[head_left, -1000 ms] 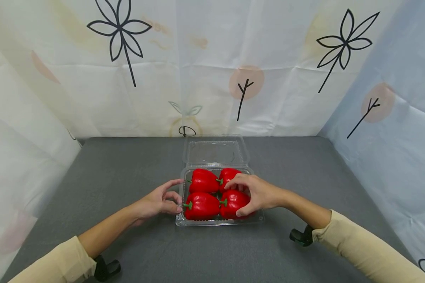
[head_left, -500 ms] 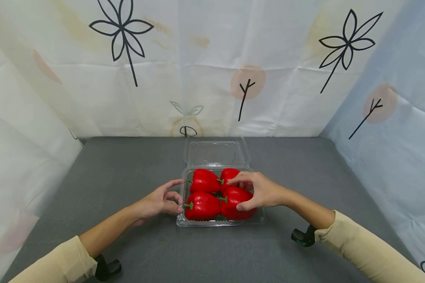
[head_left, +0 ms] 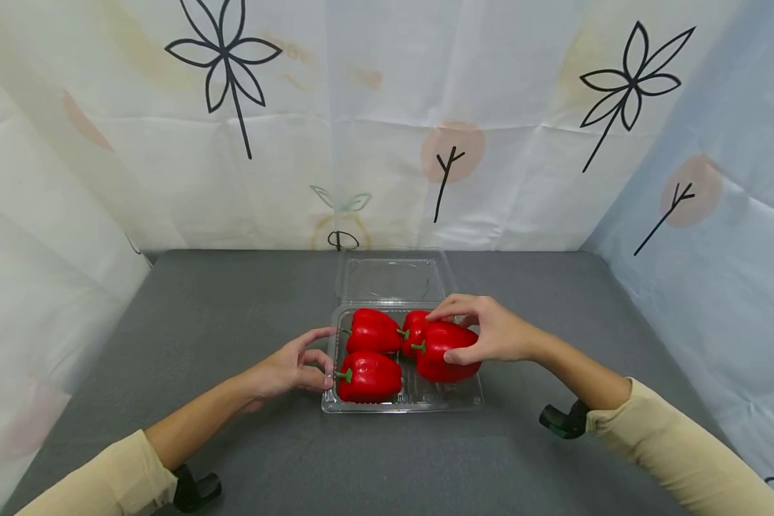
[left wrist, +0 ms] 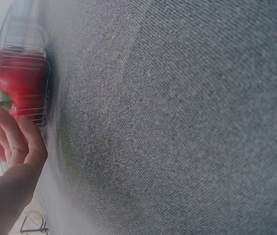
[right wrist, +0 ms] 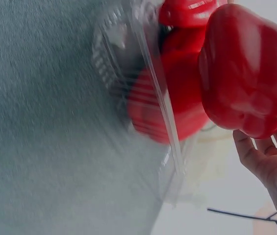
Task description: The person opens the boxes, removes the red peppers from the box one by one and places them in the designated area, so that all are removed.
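Note:
My right hand grips a glossy red bell pepper with a green stem, thumb on its near side and fingers behind. That pepper hangs above the right half of a clear plastic clamshell container. Two more peppers sit in its left half, one at the back left, one at the front left. A further pepper at the back right is partly covered by the held one and my fingers. My left hand holds the container's left rim, fingertips against its side wall in the left wrist view.
The container's lid lies folded back behind it. Grey cloth covers the table. A printed white curtain stands along the back and both sides. Dark wrist-worn devices sit below both wrists.
My right hand has lifted the front right pepper out of its place and carried it a little up, back and to the right. My left hand has stayed at the rim.

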Demonstrator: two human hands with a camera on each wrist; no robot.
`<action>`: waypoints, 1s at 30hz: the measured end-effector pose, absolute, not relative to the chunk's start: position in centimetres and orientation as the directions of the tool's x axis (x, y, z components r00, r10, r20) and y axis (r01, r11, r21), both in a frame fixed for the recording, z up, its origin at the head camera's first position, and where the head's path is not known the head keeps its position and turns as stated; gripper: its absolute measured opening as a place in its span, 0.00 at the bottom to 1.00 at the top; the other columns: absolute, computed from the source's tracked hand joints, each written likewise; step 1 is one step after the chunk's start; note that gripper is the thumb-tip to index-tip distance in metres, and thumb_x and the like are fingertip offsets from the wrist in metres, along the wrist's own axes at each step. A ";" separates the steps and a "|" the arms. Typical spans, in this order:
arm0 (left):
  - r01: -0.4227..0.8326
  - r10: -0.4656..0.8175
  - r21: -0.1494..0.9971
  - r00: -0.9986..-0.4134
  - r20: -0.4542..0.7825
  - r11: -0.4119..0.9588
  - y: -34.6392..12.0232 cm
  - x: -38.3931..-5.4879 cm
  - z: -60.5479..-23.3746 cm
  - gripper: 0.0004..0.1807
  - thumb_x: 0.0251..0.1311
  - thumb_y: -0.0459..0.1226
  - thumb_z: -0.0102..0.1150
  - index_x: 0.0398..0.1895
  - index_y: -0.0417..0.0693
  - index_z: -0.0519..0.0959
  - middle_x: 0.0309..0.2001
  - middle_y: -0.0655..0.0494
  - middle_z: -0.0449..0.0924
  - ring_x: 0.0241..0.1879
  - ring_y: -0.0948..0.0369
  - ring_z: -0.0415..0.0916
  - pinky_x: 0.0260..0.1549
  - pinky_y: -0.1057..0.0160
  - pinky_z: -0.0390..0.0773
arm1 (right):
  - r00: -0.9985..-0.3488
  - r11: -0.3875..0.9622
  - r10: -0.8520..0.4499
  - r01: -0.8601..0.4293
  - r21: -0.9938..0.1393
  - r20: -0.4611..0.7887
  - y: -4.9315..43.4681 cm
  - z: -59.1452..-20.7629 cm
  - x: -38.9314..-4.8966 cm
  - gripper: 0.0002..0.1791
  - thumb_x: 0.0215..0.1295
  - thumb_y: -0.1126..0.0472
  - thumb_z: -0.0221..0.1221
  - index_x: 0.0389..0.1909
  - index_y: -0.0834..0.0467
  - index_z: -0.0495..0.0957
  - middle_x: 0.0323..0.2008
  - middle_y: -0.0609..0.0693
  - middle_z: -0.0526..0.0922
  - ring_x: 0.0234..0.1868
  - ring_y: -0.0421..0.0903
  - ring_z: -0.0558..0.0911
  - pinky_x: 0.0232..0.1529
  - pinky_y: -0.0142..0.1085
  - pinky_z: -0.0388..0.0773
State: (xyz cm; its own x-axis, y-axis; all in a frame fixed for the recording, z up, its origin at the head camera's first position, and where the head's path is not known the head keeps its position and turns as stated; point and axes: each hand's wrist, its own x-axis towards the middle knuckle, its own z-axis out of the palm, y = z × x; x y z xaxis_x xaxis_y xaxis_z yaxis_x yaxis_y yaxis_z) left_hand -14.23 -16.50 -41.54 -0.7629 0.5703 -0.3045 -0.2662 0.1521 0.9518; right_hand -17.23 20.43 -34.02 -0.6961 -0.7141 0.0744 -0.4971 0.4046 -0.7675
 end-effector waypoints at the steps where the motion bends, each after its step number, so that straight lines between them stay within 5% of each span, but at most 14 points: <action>1: -0.265 0.570 0.952 -0.763 -0.304 0.153 -16.5 -14.2 -41.5 0.46 0.61 0.31 0.63 0.78 0.44 0.47 0.40 0.49 0.78 0.37 0.56 0.77 0.44 0.59 0.79 | -0.705 0.404 -0.703 -0.503 -0.764 0.092 20.6 -33.9 -17.3 0.25 0.55 0.58 0.68 0.56 0.56 0.81 0.52 0.48 0.80 0.48 0.49 0.80 0.44 0.41 0.82; 14: -0.266 0.567 0.952 -0.765 -0.305 0.154 -16.6 -14.1 -41.5 0.46 0.61 0.31 0.62 0.78 0.44 0.47 0.40 0.49 0.77 0.37 0.56 0.78 0.44 0.59 0.79 | -0.837 0.495 -0.472 -0.511 -0.703 0.277 23.3 -33.7 -19.1 0.27 0.53 0.64 0.71 0.57 0.63 0.79 0.52 0.55 0.80 0.48 0.51 0.78 0.42 0.37 0.82; 30: -0.265 0.567 0.953 -0.766 -0.302 0.149 -16.4 -14.1 -41.5 0.46 0.61 0.31 0.63 0.77 0.44 0.47 0.40 0.49 0.78 0.38 0.56 0.78 0.44 0.59 0.80 | -0.895 0.622 -0.199 -0.430 -0.655 0.399 27.4 -35.6 -21.4 0.29 0.55 0.65 0.70 0.59 0.67 0.77 0.54 0.63 0.78 0.48 0.59 0.78 0.39 0.19 0.73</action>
